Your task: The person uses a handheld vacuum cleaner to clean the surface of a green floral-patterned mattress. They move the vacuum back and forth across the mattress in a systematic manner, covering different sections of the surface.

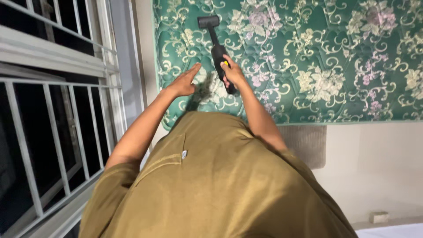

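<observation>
My right hand (232, 73) grips the body of a black handheld vacuum cleaner (217, 48). Its flat nozzle head rests on a green mattress (335, 57) with a cream and pink flower pattern. My left hand (185, 81) hovers flat over the mattress's near left corner, fingers together and stretched out, holding nothing. Both forearms reach forward from an olive-green shirt that fills the lower middle of the view.
A window with white metal bars (53, 114) and dark panes runs along the left side. A pale floor (379, 167) lies to the right of the mattress, with a grey mat (308, 143) at the mattress edge and a small white block (379, 217) low at right.
</observation>
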